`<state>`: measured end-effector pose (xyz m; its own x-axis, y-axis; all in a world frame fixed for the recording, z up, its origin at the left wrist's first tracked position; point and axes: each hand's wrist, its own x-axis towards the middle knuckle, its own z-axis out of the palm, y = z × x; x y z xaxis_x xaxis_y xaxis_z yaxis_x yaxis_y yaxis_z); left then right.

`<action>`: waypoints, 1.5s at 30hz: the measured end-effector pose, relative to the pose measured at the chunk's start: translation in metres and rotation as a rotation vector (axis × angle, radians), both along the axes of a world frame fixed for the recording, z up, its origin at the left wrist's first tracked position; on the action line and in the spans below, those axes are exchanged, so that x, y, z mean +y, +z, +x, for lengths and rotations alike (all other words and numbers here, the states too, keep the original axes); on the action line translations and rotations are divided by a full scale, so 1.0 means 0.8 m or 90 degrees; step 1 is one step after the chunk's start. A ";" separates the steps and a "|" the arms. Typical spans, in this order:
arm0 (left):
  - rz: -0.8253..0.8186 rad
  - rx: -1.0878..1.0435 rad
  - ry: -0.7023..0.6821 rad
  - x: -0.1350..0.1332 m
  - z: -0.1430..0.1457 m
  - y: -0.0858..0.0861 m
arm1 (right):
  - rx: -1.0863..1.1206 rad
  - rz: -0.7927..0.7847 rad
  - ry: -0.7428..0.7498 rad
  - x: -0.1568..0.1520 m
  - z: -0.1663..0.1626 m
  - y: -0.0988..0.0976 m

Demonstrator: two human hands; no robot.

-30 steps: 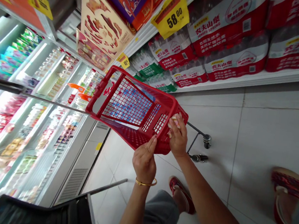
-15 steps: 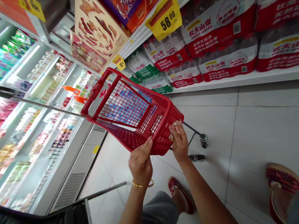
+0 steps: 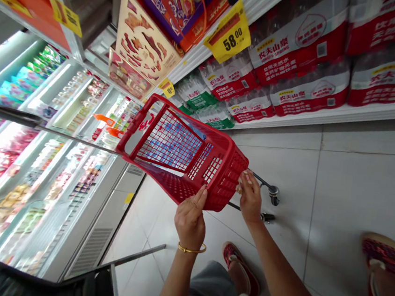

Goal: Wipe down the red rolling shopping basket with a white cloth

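A red plastic shopping basket on a wheeled frame is tilted up in front of me, its open mesh side facing me. Inside, only the mesh and a blue pattern behind it show. My left hand, with a gold bangle at the wrist, grips the basket's near lower edge, thumb up against the wall. My right hand is closed on the basket's right corner, fingers curled over the rim. Two small black wheels stick out just right of that hand.
A lit chiller cabinet of packaged food runs along the left. Shelves at the top right carry packs of bottled water and a yellow 58.00 price tag. A black metal frame sits bottom left. My patterned slippers stand on pale floor tiles.
My right hand has slid from the basket's top rim down to its right corner. The basket has shifted slightly right and the left hand keeps its hold.
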<state>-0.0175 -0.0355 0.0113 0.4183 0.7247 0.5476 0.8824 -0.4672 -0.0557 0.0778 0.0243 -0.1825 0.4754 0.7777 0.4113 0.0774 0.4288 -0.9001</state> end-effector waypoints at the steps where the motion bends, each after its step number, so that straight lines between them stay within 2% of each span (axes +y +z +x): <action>1: 0.001 -0.002 -0.002 0.000 0.000 0.000 | -0.009 -0.002 -0.006 0.000 0.001 0.001; 5: 0.000 0.003 -0.003 0.000 -0.001 0.001 | -0.018 -0.017 -0.059 0.002 0.008 0.023; 9: 0.002 0.005 0.002 -0.001 -0.001 0.001 | -0.020 0.038 -0.127 0.018 0.018 0.068; 13: -0.002 0.005 0.001 -0.002 0.001 0.002 | -0.020 0.114 -0.102 0.037 0.024 0.112; 17: -0.002 0.006 0.001 -0.002 0.004 0.004 | -0.035 0.121 -0.063 0.047 0.021 0.129; 23: -0.020 0.004 -0.011 0.000 0.005 0.008 | -0.040 0.129 -0.068 0.049 0.015 0.114; 32: -0.020 -0.012 -0.015 0.001 0.006 0.008 | -0.025 0.041 -0.075 0.043 0.008 0.061; 39: -0.018 -0.016 -0.008 0.000 0.006 0.005 | -0.003 0.022 -0.051 0.037 0.009 0.034; 45: -0.003 -0.020 -0.004 0.001 0.008 0.004 | 0.026 -0.043 -0.039 0.031 0.012 0.002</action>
<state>-0.0111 -0.0346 0.0145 0.4052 0.7248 0.5572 0.8809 -0.4727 -0.0258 0.0874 0.0494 -0.1807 0.5380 0.7722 0.3380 0.0635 0.3628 -0.9297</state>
